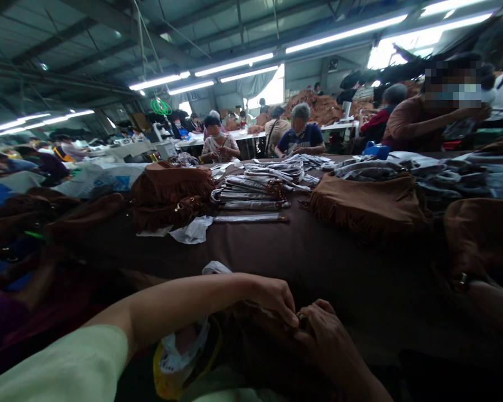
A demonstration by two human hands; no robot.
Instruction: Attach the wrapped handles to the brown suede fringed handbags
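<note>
Both hands meet at the near edge of the table, working on a dark brown suede piece [263, 319] that hangs down toward my lap. My left hand [279, 301] reaches across from the left, its thumb and fingers pinching the piece's edge. Opposite it, my right hand [322, 330] has bent fingers closed on the same edge, almost touching the left fingertips. A tiny shiny spot shows between the fingers, too small to name. Shadow hides most of the piece's lower part.
Ahead lie stacked brown fringed bags [171, 187], wrapped straps [251, 192] and another fringed bag [369, 201] on the dark table [251, 245]. White and yellow plastic bags [171, 363] hang below my left arm. Co-workers' arms [497, 301] come in at both sides; several people sit beyond.
</note>
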